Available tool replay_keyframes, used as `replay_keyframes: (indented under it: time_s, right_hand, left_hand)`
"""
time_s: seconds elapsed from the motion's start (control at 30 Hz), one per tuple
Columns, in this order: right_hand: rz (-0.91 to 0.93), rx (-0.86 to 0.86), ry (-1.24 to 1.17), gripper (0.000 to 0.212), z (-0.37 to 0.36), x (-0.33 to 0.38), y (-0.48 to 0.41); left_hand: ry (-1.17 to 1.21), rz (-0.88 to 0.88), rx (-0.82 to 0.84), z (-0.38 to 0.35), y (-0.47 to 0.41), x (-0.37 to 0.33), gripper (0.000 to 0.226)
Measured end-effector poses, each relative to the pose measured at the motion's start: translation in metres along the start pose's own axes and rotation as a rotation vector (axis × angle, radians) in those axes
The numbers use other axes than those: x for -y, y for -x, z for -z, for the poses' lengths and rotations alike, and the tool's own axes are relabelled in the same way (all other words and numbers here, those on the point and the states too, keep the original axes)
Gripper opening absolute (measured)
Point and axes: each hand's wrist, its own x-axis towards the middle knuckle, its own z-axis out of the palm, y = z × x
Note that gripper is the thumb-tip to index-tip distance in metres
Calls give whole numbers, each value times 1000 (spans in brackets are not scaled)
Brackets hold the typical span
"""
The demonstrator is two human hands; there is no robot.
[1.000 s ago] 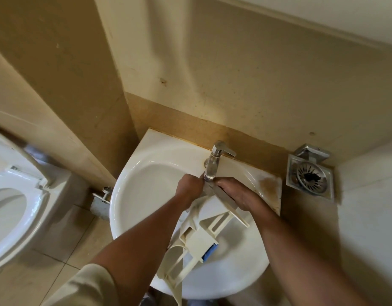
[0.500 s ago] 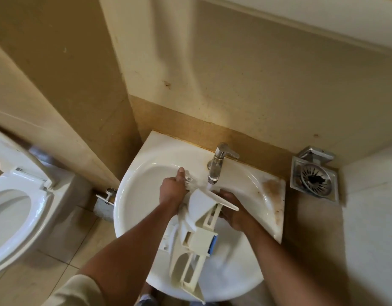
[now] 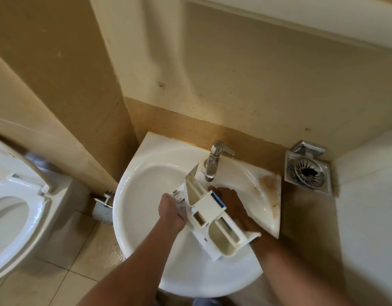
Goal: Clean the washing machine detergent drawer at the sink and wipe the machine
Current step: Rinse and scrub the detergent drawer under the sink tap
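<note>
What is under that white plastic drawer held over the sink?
The right hand lies beneath the drawer, partly covered, with the white sink bowl below. The drawer hides most of its fingers and the bowl's middle.

No text, label, brand or number can be read anywhere. The small grey marks at the left edge of the white plastic detergent drawer (image 3: 209, 209), over the white ceramic sink (image 3: 129, 195), are too small and blurred to tell as letters.
</note>
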Motion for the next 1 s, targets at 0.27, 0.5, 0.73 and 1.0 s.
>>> replay_keyframes:
  time_s: [0.27, 0.5, 0.73, 1.0]
  right_hand:
    - [114, 108, 373, 54, 27, 29, -20]
    - [98, 276, 121, 41, 35, 21, -28]
    - [-160, 283, -333, 14, 65, -21, -6]
    - [-145, -100, -688, 28, 14, 2, 3]
  left_hand:
    - [-984, -409, 229, -6, -2, -48, 40]
    - [-618, -265, 410, -11, -12, -44, 60]
    - [-446, -374, 282, 7, -9, -47, 34]
    - [-489, -241, 356, 38, -23, -41, 12]
